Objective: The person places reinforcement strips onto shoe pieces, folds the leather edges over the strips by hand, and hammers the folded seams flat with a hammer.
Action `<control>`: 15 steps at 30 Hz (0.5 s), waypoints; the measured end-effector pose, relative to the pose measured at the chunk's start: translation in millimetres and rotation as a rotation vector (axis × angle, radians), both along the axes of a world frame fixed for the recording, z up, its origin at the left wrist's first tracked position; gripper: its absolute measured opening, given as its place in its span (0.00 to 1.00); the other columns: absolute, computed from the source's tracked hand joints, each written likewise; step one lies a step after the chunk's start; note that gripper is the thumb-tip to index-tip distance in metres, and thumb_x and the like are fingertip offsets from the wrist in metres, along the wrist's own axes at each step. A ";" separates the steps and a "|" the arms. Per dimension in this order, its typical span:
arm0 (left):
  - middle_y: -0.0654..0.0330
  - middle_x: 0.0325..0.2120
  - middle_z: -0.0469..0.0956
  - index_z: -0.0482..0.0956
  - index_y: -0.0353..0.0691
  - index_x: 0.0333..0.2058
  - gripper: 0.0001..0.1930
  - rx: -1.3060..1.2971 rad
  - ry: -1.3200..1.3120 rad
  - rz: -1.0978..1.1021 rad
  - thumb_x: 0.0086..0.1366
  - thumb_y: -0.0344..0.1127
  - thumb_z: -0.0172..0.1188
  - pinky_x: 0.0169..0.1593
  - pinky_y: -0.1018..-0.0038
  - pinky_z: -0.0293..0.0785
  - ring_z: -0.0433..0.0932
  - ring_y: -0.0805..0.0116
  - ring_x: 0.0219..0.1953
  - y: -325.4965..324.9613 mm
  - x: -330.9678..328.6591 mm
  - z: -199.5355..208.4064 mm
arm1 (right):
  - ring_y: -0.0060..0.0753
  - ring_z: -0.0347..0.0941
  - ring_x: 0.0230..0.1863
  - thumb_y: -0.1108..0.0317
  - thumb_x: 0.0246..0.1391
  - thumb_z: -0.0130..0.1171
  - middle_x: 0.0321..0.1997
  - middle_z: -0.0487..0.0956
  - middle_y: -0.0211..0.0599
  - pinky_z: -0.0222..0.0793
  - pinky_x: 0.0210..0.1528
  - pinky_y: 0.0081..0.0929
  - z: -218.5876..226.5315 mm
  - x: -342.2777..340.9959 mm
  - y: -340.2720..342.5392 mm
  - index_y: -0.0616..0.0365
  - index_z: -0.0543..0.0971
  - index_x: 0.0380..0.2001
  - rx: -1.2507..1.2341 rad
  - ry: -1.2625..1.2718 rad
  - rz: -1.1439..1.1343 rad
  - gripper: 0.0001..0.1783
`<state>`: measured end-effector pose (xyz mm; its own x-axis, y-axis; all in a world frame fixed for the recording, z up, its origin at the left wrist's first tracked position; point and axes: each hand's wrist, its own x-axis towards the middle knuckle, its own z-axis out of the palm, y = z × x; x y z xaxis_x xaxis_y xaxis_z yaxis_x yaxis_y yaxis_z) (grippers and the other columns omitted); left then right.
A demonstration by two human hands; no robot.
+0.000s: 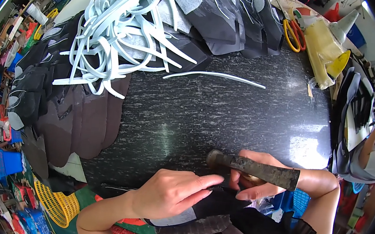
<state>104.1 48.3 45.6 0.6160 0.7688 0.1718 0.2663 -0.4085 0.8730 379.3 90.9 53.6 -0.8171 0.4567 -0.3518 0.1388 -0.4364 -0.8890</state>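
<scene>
My right hand (262, 170), at the table's front edge, is closed around the handle of a hammer (259, 168). The hammer's long, worn dark metal head lies sideways, its round face pointing left. Just left of it, my left hand (165, 194) is held low, palm down, index finger and thumb at the far edge of a black shoe-upper piece (221, 205). A grey patch shows on this piece below the fingers. It lies at the front edge, partly under my left hand. The other left fingers are curled and mostly hidden.
Pale blue strips (127, 33) are heaped at the back left, and one single strip (214, 75) lies mid-table. Stacked black and brown pieces (91, 120) line the left and back. Scissors (294, 35) and a yellowish wrapped bundle (320, 53) are back right. A yellow basket (57, 201) stands low left.
</scene>
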 end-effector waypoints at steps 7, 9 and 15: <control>0.61 0.25 0.80 0.85 0.39 0.40 0.10 0.097 0.118 0.172 0.58 0.26 0.69 0.30 0.68 0.77 0.80 0.62 0.25 15.1 8.2 -22.9 | 0.24 0.76 0.25 0.70 0.53 0.71 0.27 0.75 0.30 0.70 0.26 0.29 26.7 20.5 12.4 0.57 0.75 0.42 0.696 -0.377 0.100 0.16; 0.61 0.28 0.80 0.85 0.38 0.37 0.09 0.287 0.265 0.247 0.55 0.26 0.69 0.30 0.69 0.77 0.79 0.63 0.28 20.0 10.7 -26.1 | 0.37 0.78 0.25 0.69 0.45 0.71 0.25 0.73 0.35 0.72 0.23 0.32 36.8 17.0 11.7 0.59 0.75 0.43 1.411 -0.590 0.156 0.21; 0.61 0.26 0.79 0.85 0.37 0.36 0.09 0.305 0.219 0.277 0.55 0.25 0.70 0.28 0.69 0.75 0.79 0.63 0.26 22.0 13.9 -31.0 | 0.29 0.75 0.19 0.66 0.50 0.68 0.22 0.72 0.31 0.70 0.20 0.29 16.4 16.5 15.1 0.63 0.75 0.47 1.455 -0.355 0.025 0.23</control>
<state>118.0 70.2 14.7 0.4418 0.8438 0.3046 0.5662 -0.5257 0.6349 395.8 106.0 70.0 -0.8017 0.5599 0.2094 0.4289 0.7827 -0.4511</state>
